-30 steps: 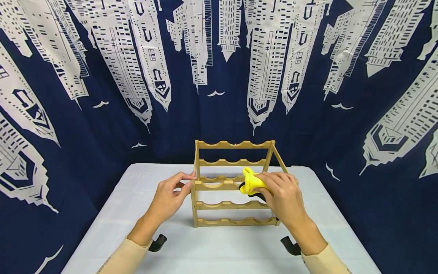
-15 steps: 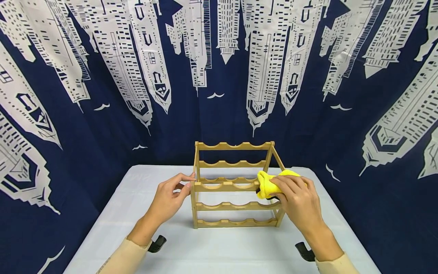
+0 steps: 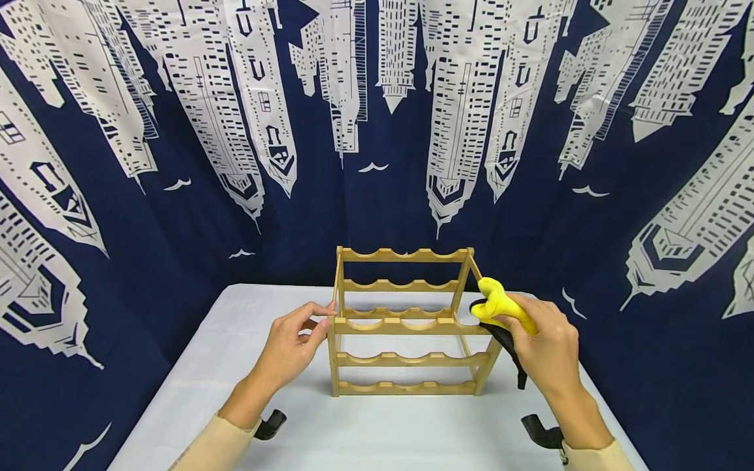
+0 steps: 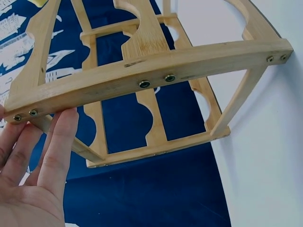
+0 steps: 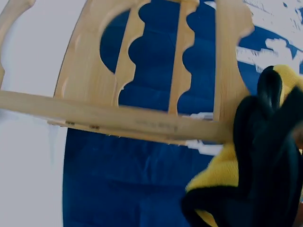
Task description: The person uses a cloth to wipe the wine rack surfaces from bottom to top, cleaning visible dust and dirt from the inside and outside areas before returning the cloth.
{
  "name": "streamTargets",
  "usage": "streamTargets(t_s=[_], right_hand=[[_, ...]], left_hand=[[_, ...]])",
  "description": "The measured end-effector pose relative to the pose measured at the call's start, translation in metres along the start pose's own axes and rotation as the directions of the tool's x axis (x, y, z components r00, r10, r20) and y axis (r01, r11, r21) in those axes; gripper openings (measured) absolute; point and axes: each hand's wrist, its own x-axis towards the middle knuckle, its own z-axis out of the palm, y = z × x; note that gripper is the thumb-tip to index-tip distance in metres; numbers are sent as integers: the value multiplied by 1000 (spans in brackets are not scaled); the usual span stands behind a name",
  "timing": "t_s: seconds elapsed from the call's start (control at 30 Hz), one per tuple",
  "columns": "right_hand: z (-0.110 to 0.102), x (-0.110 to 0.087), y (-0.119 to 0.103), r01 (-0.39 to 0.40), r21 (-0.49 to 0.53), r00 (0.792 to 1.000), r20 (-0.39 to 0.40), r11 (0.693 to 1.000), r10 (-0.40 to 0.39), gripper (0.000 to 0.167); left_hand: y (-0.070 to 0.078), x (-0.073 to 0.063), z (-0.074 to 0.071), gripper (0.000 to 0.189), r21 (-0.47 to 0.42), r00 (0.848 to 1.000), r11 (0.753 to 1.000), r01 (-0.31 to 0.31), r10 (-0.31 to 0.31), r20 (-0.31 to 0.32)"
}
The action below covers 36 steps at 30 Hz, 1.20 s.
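Note:
A wooden wine rack (image 3: 406, 326) with scalloped rails stands upright on the table. My left hand (image 3: 291, 343) holds its front left upper corner between thumb and fingers. In the left wrist view, fingertips (image 4: 68, 118) press the underside of a side bar near its screws. At the front right upper corner, my right hand (image 3: 548, 340) grips a bunched yellow cloth (image 3: 495, 304) with black edging. A black strip of that cloth hangs down beside the rack's right post. The cloth (image 5: 220, 175) meets the end of a side bar in the right wrist view, hiding most of the hand.
The white-covered table (image 3: 353, 425) extends in front of the rack and to both sides. Behind it hangs a navy curtain (image 3: 377, 209) printed with white buildings. Black pieces, one at the left wrist (image 3: 271, 425) and one at the right wrist (image 3: 542, 432), stick out inward.
My right hand has moved the yellow cloth rightward along the front upper rail to the right corner. The black strip now dangles. My left hand keeps its place on the rack.

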Motion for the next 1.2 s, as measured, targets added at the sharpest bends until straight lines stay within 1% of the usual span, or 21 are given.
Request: streamTargets(t_s=[0.07, 0.13, 0.3, 0.4, 0.5, 0.6, 0.63, 0.67, 0.73, 0.8, 0.83, 0.9, 0.97, 1.0, 1.07, 1.1, 1.17, 1.2], right_hand=[[-4, 0, 7, -56, 20, 998, -8, 998, 56, 53], [-8, -1, 14, -111, 20, 994, 3, 994, 111, 52], [-13, 0, 28, -231, 8, 972, 44, 973, 230, 47], [-14, 2, 39, -307, -13, 950, 62, 952, 307, 44], [-13, 2, 53, -379, -45, 920, 93, 924, 382, 43], [-7, -1, 66, -419, -85, 892, 148, 904, 428, 43], [-4, -1, 70, -419, -101, 886, 170, 902, 431, 44], [-1, -2, 74, -414, -113, 881, 198, 903, 429, 43], [8, -3, 82, -384, -123, 874, 273, 915, 403, 43], [19, -2, 90, -331, -110, 863, 366, 937, 348, 40], [25, -1, 93, -300, -101, 853, 417, 948, 314, 38], [37, 1, 98, -266, -53, 812, 526, 963, 253, 36], [49, 4, 100, -250, -3, 762, 616, 968, 199, 32], [55, 6, 100, -245, 16, 738, 651, 969, 176, 31], [68, 11, 98, -243, 69, 702, 700, 968, 126, 32], [74, 14, 96, -242, 98, 688, 719, 965, 99, 32], [87, 19, 92, -208, 165, 678, 735, 964, 20, 32], [92, 22, 90, -189, 202, 669, 742, 961, -25, 32]], left_hand=[[-1, 0, 2, 13, 20, 1000, 999, -26, 26, -9], [-2, 0, 4, 16, 32, 998, 998, -60, 60, -20], [-3, 1, 6, 30, 44, 992, 992, -120, 121, -35], [-3, 1, 6, 33, 61, 988, 988, -144, 147, -41], [-4, 3, 6, 33, 53, 985, 985, -164, 167, -48], [-5, 4, 5, 33, 28, 982, 983, -179, 180, -51], [-5, 5, 5, 33, 22, 981, 983, -184, 184, -52], [-6, 5, 5, 33, 21, 980, 982, -190, 191, -53], [-6, 5, 4, 34, 17, 978, 980, -201, 201, -58], [-7, 5, 5, 35, 15, 976, 978, -210, 210, -63], [-8, 5, 5, 35, 16, 975, 977, -214, 214, -65], [-8, 5, 5, 35, 12, 974, 976, -218, 219, -63], [-8, 4, 5, 36, 6, 974, 976, -217, 217, -56], [-9, 4, 5, 36, 3, 975, 976, -216, 216, -54], [-9, 4, 5, 36, 0, 974, 975, -221, 220, -51], [-9, 4, 5, 37, -2, 974, 975, -223, 222, -51], [-9, 4, 5, 38, -11, 973, 974, -228, 227, -49], [-10, 5, 6, 38, -19, 973, 973, -229, 228, -45]])
